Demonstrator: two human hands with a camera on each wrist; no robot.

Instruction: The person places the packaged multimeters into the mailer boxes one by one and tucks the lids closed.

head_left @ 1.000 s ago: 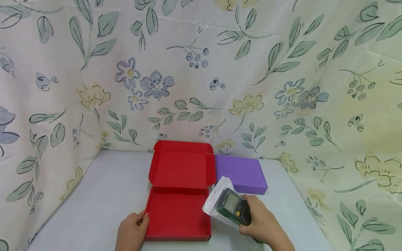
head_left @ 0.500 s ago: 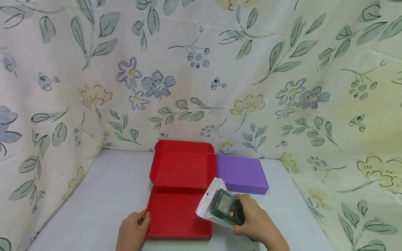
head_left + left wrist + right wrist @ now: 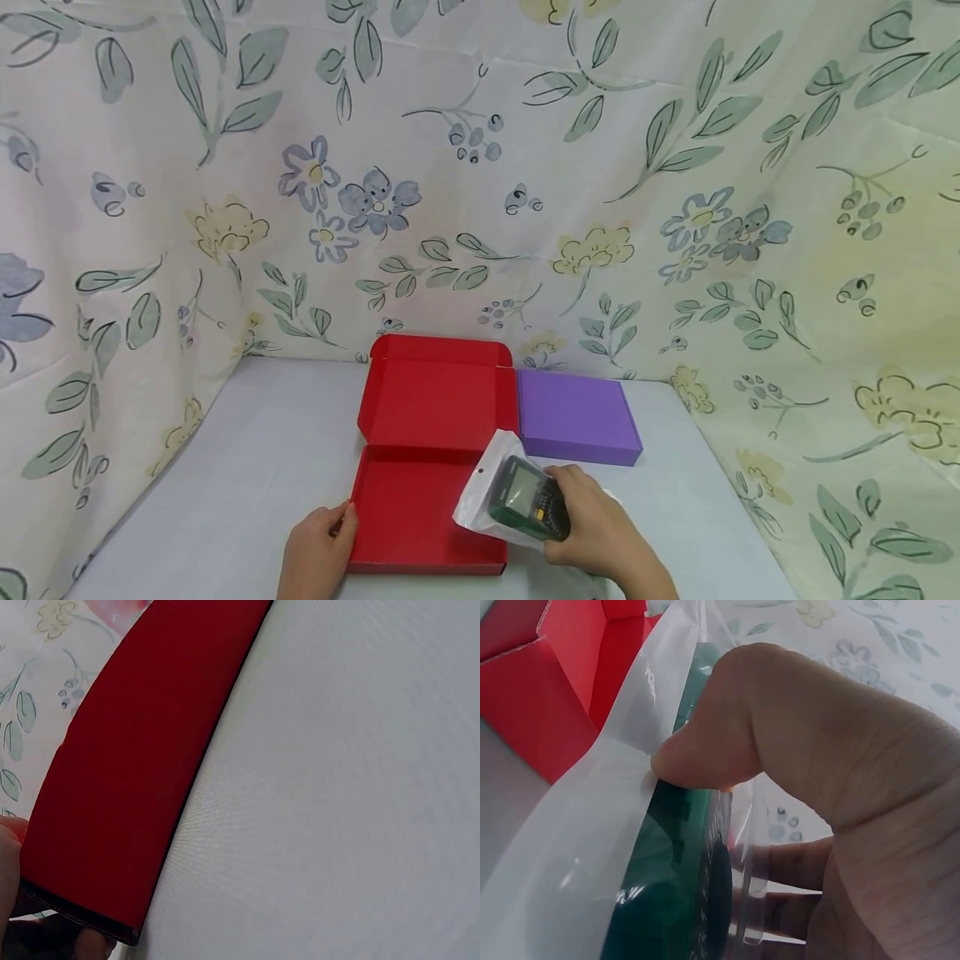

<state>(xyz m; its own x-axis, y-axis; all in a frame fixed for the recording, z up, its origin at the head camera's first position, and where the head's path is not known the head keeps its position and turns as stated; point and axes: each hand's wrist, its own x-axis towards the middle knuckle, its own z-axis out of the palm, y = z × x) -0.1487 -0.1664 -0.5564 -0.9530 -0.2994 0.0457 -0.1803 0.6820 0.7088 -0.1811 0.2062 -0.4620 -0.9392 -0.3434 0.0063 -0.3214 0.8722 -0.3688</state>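
My right hand (image 3: 596,529) grips a dark green multimeter (image 3: 528,500) sealed in a clear and white plastic bag (image 3: 476,500). The meter is tilted, its screen facing up, and the bag's white end overlaps the right side of the open red box (image 3: 420,508). In the right wrist view, the thumb presses one edge of the bagged multimeter (image 3: 667,862) and the fingers wrap its other side. With thumb and curled fingers, my left hand (image 3: 318,546) pinches the left wall of the red box near its front corner. The left wrist view shows that red wall (image 3: 135,772) close up.
The red box's lid (image 3: 442,404) stands raised behind its tray. A closed purple box (image 3: 577,417) lies to the right of the lid. All rest on a white tabletop (image 3: 262,442), with a floral cloth (image 3: 450,192) hanging behind and at both sides.
My right hand has carried the bagged multimeter leftward, so its white end now overlaps the red box's right side. My left hand stays at the box's left wall.
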